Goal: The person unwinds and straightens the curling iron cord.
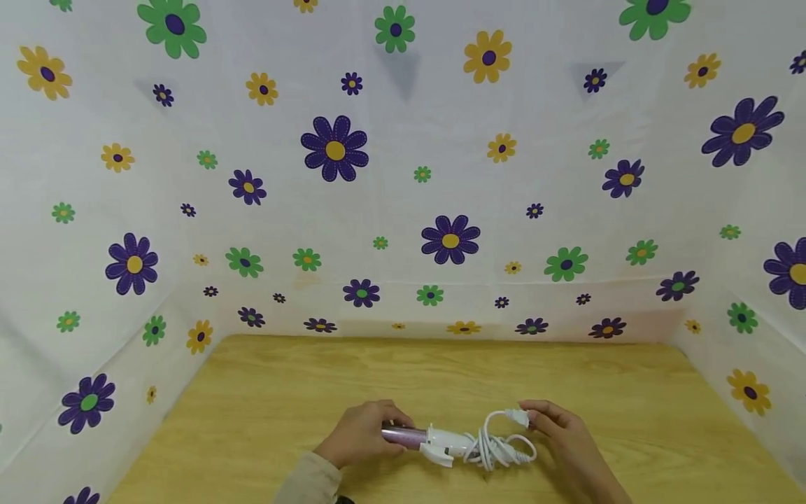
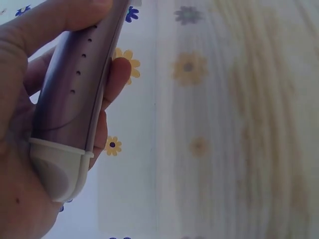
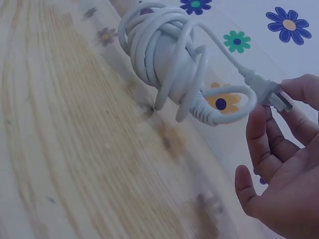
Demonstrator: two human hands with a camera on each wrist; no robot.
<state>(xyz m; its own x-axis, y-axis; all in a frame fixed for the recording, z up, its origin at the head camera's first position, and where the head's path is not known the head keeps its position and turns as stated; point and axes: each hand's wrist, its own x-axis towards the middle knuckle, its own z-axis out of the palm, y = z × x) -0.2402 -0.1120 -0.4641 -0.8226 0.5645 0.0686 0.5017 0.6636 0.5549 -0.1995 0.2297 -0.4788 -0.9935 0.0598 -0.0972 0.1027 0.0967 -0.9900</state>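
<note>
A purple-and-white curling iron (image 1: 446,442) is held sideways low over the wooden table. My left hand (image 1: 365,435) grips its purple barrel (image 2: 75,94), fingers and thumb curled round it; the white end cap (image 2: 57,167) and a row of small dark dots show in the left wrist view. White cord (image 3: 167,55) is wound in several loops about the handle at the other end. Between thumb and fingertips, my right hand (image 1: 569,437) pinches the white plug (image 3: 264,89), its metal prongs facing the palm side. A short stretch of cord arcs from plug to coil.
The light wooden table (image 1: 302,378) spreads beneath both hands. A white sheet (image 1: 403,203) printed with green, yellow and purple flowers stands behind the table and along both sides.
</note>
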